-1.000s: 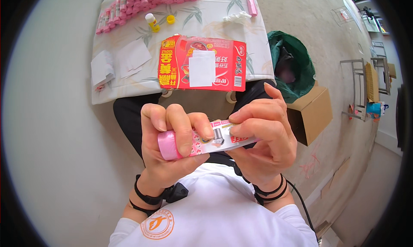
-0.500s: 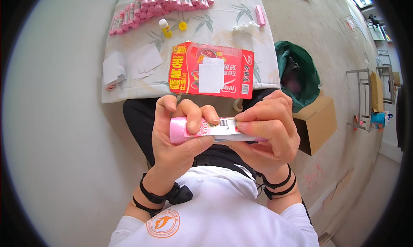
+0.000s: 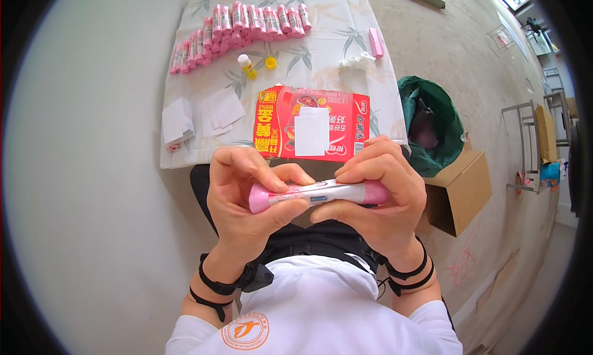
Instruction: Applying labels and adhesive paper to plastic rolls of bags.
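Note:
Between both hands, over my lap, is a pink roll (image 3: 259,198) wrapped in a white and pink printed paper label (image 3: 336,192). My left hand (image 3: 244,197) grips its left end, with fingertips on top and the thumb along the near side. Around the right end is my right hand (image 3: 386,197), its fingertips and thumb pressing the label. Pink shows at both ends of the roll. Beyond the hands, a blank white slip (image 3: 312,132) lies on a flattened red cardboard piece (image 3: 278,150) at the table's near edge.
On the cloth-covered table (image 3: 213,154) are a heap of similar pink rolls (image 3: 247,24), a glue stick (image 3: 246,67), its yellow cap (image 3: 270,63) and white paper slips (image 3: 178,123). A green bag (image 3: 454,105) and an open cardboard box (image 3: 463,194) stand at the right.
The roll has turned in my hands, and a different side of the label faces up. My right hand has shifted its fingers along it. The view has tilted, showing more of the table.

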### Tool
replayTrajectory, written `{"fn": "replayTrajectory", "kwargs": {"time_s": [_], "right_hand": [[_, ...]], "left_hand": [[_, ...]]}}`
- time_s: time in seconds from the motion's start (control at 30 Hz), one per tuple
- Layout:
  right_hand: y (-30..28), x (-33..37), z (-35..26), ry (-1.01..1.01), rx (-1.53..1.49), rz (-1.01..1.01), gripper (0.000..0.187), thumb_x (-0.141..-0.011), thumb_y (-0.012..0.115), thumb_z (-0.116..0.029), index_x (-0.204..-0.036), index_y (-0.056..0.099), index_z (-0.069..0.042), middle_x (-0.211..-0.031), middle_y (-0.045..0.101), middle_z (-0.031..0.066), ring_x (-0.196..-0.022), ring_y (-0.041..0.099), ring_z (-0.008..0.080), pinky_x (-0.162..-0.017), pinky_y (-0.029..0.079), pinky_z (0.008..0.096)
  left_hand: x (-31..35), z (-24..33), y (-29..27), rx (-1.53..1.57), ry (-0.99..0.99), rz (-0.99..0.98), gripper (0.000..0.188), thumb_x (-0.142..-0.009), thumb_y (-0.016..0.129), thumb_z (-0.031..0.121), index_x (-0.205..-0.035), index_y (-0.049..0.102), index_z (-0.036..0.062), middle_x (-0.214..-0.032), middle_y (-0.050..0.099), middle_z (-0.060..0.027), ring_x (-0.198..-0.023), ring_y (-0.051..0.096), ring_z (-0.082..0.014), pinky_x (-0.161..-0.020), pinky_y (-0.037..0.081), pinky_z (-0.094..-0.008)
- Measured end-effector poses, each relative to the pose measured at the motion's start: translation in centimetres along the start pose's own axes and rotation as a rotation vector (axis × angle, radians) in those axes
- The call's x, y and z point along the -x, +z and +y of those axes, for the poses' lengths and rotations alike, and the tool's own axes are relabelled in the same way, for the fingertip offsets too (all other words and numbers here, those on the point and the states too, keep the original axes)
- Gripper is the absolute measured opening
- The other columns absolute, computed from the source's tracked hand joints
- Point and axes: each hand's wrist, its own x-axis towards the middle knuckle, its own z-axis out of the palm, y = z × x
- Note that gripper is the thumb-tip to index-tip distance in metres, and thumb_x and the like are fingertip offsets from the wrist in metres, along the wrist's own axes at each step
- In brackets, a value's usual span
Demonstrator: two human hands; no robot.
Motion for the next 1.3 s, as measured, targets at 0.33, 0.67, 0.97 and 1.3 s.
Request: {"fn": "replayTrajectory", "kwargs": {"time_s": [0.33,0.67,0.97,1.3], "right_hand": [[-0.4,0.4,0.1,0.035,0.027,-0.062,0.039,-0.05,0.091,-0.024,-0.076,0.066,-0.009,-0.065,0.052,-0.0002,-0.065,0.05,0.0176,-0.069,0.039,0.0317],[0.8,1.3,0.0,0.014,-0.302,-0.002,0.034,-0.057,0.09,-0.007,-0.074,0.061,-0.006,-0.08,0.067,0.0049,-0.073,0.064,0.018,-0.075,0.05,0.0342],[1.3,1.3,0.2,0.019,-0.457,-0.007,0.032,-0.06,0.087,0.0,-0.071,0.057,-0.008,-0.082,0.067,0.0065,-0.076,0.067,0.0175,-0.094,0.048,0.0481],[2.9,0.9,0.6,0.006,-0.469,0.155,0.036,-0.061,0.087,0.001,-0.074,0.055,-0.009,-0.079,0.063,0.004,-0.078,0.059,0.0151,-0.1,0.044,0.0536]], "left_hand": [[0.4,0.2,0.2,0.047,0.018,0.02,0.058,-0.071,0.073,-0.016,-0.098,0.031,0.0118,-0.082,0.052,-0.0047,-0.075,0.066,-0.0256,-0.076,0.058,-0.0426],[0.9,0.5,1.3,0.197,-0.034,0.142,0.059,-0.069,0.071,-0.02,-0.094,0.029,0.0137,-0.081,0.053,-0.003,-0.071,0.066,-0.0283,-0.071,0.058,-0.0449],[1.3,0.3,1.8,0.269,-0.006,0.202,0.059,-0.069,0.071,-0.019,-0.095,0.03,0.0141,-0.082,0.055,-0.0041,-0.071,0.066,-0.0298,-0.072,0.058,-0.0458],[0.4,-0.7,1.7,0.329,0.093,0.299,0.06,-0.069,0.077,-0.013,-0.1,0.032,0.0143,-0.089,0.052,-0.0051,-0.078,0.066,-0.035,-0.072,0.058,-0.0424]]}}
